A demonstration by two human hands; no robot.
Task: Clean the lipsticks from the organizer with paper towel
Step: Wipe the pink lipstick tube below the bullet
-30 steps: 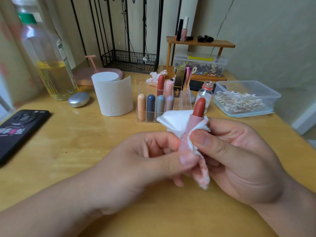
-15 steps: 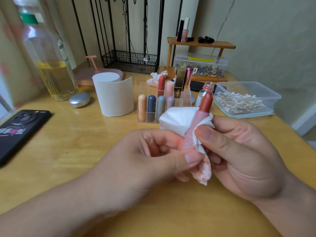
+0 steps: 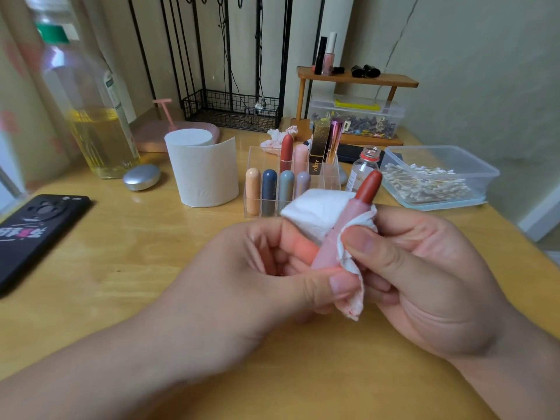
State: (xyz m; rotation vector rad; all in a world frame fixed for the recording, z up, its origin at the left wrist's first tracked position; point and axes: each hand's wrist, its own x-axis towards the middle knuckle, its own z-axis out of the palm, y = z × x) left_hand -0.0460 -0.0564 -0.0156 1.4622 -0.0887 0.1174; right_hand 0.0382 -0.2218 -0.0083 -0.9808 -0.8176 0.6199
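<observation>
Lipstick tilted, pinched at its base by left hand fingers | right hand fingers grip paper towel round its barrel | gold tube in organizer reads "ydby"

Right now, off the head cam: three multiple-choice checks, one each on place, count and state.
1. Where does the paper roll stand relative to the organizer?
A) to its left B) to its right C) inside it

2. How many front-row lipsticks does the organizer hold?
A) two B) four C) six

3. The held lipstick is:
A) lying flat by the phone B) slotted in the organizer C) partly wrapped in paper towel

Key:
1 A: the roll sits left of the clear case.
2 B: peach, dark blue, grey-blue and lilac.
3 C: the left hand grips its pink tube, and the right hand pinches the towel round it.
</observation>
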